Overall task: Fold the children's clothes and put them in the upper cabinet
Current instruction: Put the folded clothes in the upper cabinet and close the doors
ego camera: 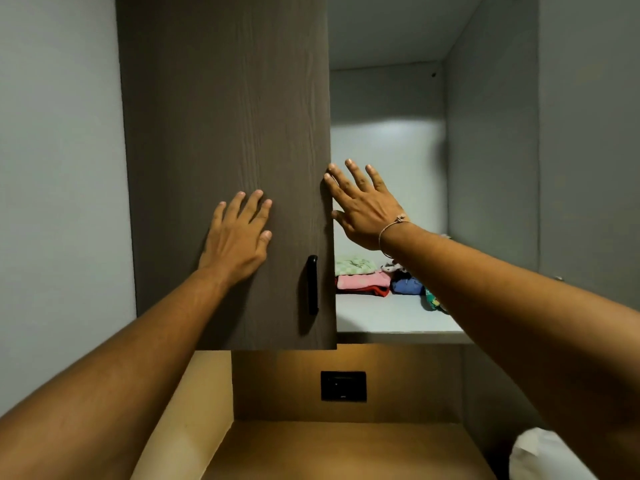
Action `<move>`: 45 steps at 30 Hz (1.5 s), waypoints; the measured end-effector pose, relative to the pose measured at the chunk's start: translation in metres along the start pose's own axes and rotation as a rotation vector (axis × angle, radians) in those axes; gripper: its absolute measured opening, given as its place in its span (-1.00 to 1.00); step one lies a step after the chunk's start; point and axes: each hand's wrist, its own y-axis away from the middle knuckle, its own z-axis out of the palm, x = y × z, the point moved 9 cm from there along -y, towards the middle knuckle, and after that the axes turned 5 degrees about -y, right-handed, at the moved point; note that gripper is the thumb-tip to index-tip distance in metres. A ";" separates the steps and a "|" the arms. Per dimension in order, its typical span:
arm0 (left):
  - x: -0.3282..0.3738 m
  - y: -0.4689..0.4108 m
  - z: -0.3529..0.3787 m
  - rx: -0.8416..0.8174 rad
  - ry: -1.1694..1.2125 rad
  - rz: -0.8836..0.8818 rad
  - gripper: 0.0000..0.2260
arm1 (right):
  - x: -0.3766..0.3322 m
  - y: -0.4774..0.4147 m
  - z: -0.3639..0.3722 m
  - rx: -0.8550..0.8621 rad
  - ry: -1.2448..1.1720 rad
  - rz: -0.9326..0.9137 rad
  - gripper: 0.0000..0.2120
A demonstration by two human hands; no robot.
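Observation:
The upper cabinet's dark wood door (pixel 225 133) fills the middle of the view, with a black handle (pixel 312 284) near its right edge. My left hand (pixel 239 237) lies flat on the door's face, fingers spread. My right hand (pixel 363 206) is open at the door's right edge, fingertips touching it. Behind that edge the cabinet shelf (pixel 388 317) shows. Folded children's clothes sit on it: a green piece (pixel 353 266) on a pink one (pixel 362 282), a blue one (pixel 407 286) beside them, partly hidden by my right forearm.
Grey walls flank the cabinet on both sides. Below it is a lit wooden niche with a black wall socket (pixel 343 386). A white rounded object (pixel 543 455) shows at the bottom right.

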 end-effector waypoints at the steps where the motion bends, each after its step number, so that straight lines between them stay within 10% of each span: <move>1: -0.001 -0.002 -0.005 -0.020 -0.008 0.014 -0.47 | 0.001 0.012 0.000 -0.015 -0.002 0.018 -0.39; 9: 0.039 -0.004 -0.063 -0.016 0.125 0.128 -0.47 | 0.032 0.145 -0.050 0.012 -0.125 0.362 -0.37; 21: 0.285 -0.014 -0.296 0.437 0.348 0.645 -0.45 | 0.090 0.358 -0.255 0.597 -0.047 0.866 -0.30; 29: 0.399 -0.007 -0.419 0.617 0.356 0.843 -0.47 | 0.160 0.415 -0.262 0.489 -0.223 1.131 -0.26; 45: 0.312 0.006 -0.388 0.673 0.261 0.772 -0.53 | 0.055 0.358 -0.245 0.646 -0.651 0.807 -0.38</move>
